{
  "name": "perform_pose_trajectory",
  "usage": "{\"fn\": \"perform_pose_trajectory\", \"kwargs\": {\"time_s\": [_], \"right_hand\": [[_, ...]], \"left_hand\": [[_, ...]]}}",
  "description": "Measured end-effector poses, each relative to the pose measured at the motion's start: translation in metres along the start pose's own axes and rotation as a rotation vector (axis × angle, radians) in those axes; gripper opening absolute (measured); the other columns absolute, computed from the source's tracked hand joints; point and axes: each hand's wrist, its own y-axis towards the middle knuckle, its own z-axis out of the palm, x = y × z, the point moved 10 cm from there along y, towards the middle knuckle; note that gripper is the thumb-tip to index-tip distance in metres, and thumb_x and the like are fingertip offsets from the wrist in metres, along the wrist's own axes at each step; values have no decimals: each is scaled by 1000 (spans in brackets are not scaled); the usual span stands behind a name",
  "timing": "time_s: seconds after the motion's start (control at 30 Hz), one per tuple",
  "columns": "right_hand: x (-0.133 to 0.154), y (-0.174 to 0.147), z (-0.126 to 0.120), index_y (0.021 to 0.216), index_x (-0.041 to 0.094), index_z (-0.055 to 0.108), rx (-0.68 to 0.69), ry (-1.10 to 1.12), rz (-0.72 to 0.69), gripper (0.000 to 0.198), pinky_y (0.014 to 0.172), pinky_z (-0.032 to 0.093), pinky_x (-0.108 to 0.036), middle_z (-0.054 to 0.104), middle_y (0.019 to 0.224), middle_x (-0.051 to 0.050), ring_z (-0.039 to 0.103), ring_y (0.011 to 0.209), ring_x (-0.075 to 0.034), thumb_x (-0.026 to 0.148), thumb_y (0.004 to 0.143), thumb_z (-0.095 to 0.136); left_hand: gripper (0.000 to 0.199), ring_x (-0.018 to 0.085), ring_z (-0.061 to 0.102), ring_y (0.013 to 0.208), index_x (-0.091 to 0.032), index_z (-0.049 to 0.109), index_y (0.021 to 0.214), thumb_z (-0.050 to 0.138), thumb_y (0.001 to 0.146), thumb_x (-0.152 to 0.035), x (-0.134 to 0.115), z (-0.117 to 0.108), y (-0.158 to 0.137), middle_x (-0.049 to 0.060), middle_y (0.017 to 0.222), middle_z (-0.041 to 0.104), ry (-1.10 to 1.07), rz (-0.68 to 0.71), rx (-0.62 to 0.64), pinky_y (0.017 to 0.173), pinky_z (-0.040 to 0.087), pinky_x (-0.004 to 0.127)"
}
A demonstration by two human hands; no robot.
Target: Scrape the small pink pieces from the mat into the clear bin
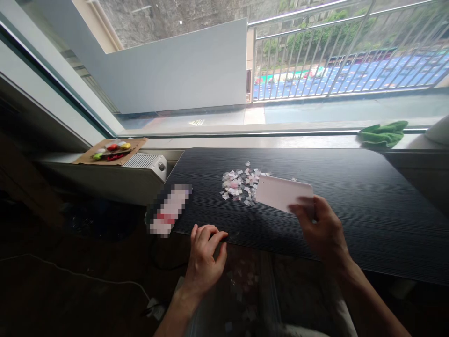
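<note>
My right hand grips the right end of a pale pink card with rounded right-hand corners and a small hole near its left edge. The card is held tilted above the dark table, its left end beside a heap of small white and clear scraps. At the table's near edge is my left hand, fingers curled and a gap showing between thumb and forefinger. Something faint and see-through is by that forefinger, too unclear to name. Nothing plainly sits in the left hand.
A blurred-out flat object lies at the table's left edge. Left of the table, a cardboard sheet with colourful items rests by a white radiator. A green cloth lies on the sill. More scraps are below the near edge.
</note>
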Motion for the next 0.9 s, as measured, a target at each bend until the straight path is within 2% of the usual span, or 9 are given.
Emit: {"fn": "perform_pose_trajectory", "kwargs": {"time_s": [0.2, 0.4, 0.6, 0.77, 0.9], "right_hand": [[12, 8, 10, 99, 21, 62, 74, 20, -24, 30, 61, 48, -31, 71, 80, -6, 64, 67, -22, 43, 79, 59], [7, 12, 0, 99, 20, 62, 13, -10, -2, 30, 65, 48, -33, 72, 84, -7, 64, 70, -22, 42, 79, 58], [10, 10, 14, 101, 21, 62, 164, 39, -16, 30, 62, 48, -30, 72, 81, -5, 65, 67, -20, 41, 79, 59], [-1, 24, -15, 100, 21, 63, -16, -58, 23, 32, 65, 49, -34, 72, 83, -7, 65, 71, -24, 44, 78, 59], [-14, 26, -29, 102, 21, 63, -78, -169, 36, 33, 66, 48, -37, 72, 85, -10, 66, 77, -28, 44, 79, 57]], "left_hand": [[23, 20, 58, 96, -21, 62, 99, 50, 82, -12, -1, 0, -1, 4, 94, 58, 5, 19, 5, 105, 33, 58], [22, 21, 58, 95, -21, 61, 99, 50, 83, -12, -2, 1, -1, 4, 93, 57, 14, 18, -4, 104, 33, 61], [23, 21, 57, 96, -21, 60, 101, 49, 83, -12, -3, 1, -2, 4, 94, 57, 16, 33, -5, 104, 32, 61], [22, 21, 57, 96, -21, 59, 101, 49, 83, -12, -3, 2, -3, 4, 94, 57, 28, 35, -6, 103, 33, 61], [23, 21, 58, 97, -22, 59, 101, 49, 83, -12, -3, 2, -4, 4, 94, 57, 47, 52, -23, 103, 34, 61]]}}
